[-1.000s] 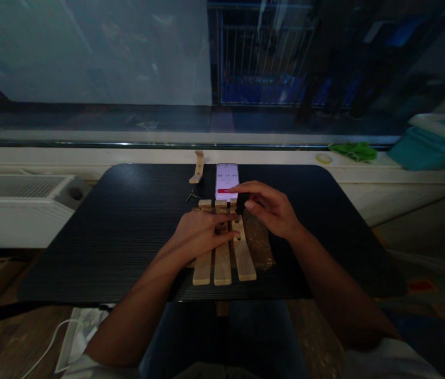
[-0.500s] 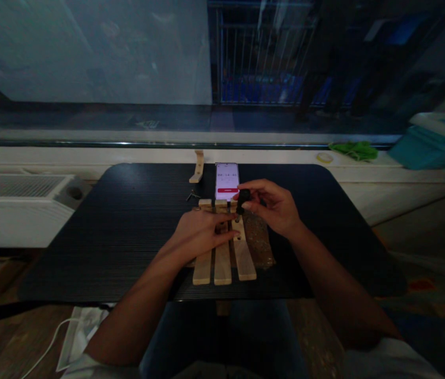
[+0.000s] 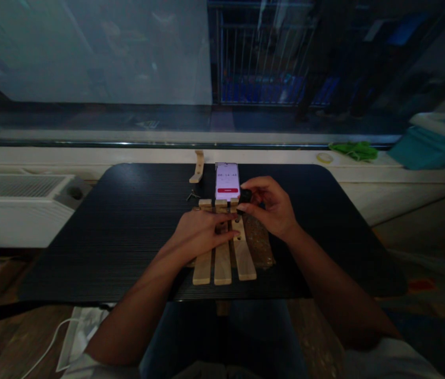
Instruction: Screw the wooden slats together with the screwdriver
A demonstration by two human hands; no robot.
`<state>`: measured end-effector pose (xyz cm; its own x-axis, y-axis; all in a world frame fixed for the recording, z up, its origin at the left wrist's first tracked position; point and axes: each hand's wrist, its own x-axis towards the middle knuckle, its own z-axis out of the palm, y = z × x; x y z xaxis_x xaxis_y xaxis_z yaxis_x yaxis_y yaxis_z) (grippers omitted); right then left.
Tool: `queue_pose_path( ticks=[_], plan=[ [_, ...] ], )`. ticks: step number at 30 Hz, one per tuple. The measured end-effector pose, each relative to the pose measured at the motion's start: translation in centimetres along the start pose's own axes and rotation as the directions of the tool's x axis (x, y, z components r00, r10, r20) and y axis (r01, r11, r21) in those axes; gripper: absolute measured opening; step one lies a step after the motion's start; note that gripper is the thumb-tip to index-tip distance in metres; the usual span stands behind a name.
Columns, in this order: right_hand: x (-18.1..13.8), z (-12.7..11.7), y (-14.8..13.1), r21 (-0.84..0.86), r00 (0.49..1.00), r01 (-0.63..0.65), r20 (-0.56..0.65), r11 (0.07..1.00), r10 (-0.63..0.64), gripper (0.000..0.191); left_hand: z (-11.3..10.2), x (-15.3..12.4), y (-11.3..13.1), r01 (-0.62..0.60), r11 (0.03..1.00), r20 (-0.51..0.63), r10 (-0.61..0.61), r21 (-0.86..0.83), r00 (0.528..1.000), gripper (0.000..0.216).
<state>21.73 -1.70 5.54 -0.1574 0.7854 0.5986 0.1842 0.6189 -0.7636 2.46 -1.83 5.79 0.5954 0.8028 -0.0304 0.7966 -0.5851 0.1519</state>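
My right hand (image 3: 273, 205) is closed, thumb and fingers pinching the black handle of what looks like a short screwdriver (image 3: 245, 197). Its lower end is over the upper hole of a curved wooden piece (image 3: 239, 227), which lies on the rightmost wooden slat (image 3: 246, 263). My left hand (image 3: 198, 231) lies across the slats with its fingers stretched out and apart. Its index finger and thumb touch the rightmost wooden piece on either side of its holes. The middle slat (image 3: 223, 266) and left slat (image 3: 203, 268) are partly covered by that hand.
Beyond the slats a lit phone (image 3: 227, 179) lies on the black table (image 3: 127, 226). Several screws (image 3: 193, 195) and another curved wooden piece (image 3: 197, 168) are to its left. A brown translucent packet (image 3: 261, 247) sits under the slats. The windowsill holds a teal container (image 3: 427, 145).
The screwdriver handle has tilted slightly, and my right hand has shifted a little with its fingers re-angled around it. My left hand and the slats stay put.
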Motion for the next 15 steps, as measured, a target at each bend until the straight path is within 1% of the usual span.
queue_pose_path(
  ticks=[3,8,10,15],
  plan=[
    [0.1,-0.2,0.0,-0.024,0.998,0.048,0.039,0.999,-0.047,0.020,0.0,0.0,0.0,-0.004,1.000,0.008,0.004,0.002,1.000,0.049],
    [0.2,-0.9,0.0,-0.035,0.985,0.090,0.153,0.995,-0.084,0.026,-0.1,0.0,0.1,-0.003,1.000,0.010,0.003,0.008,1.000,0.047],
    [0.2,-1.1,0.1,-0.021,0.981,0.078,0.179,0.997,-0.073,0.027,-0.1,0.0,0.1,-0.004,1.000,0.002,0.004,0.007,1.000,0.048],
    [0.0,-1.2,0.2,0.008,0.989,0.003,0.146,1.000,-0.004,0.033,0.0,0.0,0.1,0.007,1.000,0.012,-0.007,0.002,1.000,0.049]
  ],
)
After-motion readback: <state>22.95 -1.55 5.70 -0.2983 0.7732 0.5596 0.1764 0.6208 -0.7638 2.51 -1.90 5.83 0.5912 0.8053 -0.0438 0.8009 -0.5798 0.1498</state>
